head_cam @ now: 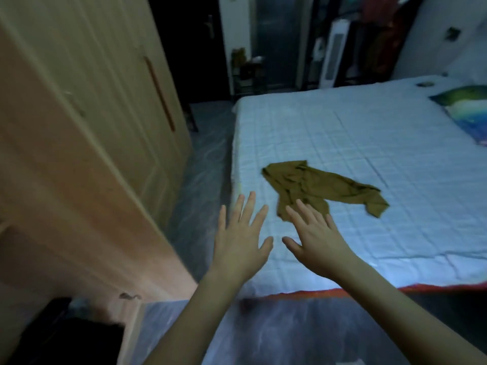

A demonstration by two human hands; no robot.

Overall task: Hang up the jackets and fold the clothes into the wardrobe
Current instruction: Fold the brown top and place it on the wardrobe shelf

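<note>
The shirt is thin, matt olive cloth, crumpled. The bed wears a quilted, matt pale cover. The wardrobe is smooth light wood; the floor looks glossy.

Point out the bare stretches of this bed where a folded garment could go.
The widest bare patch of the bed lies behind the olive garment, out to the far edge and the colourful pillow at the right. Another lies right of the garment, toward the near edge. The near left corner is crowded: the left hand and right hand hover there, both open.
</note>
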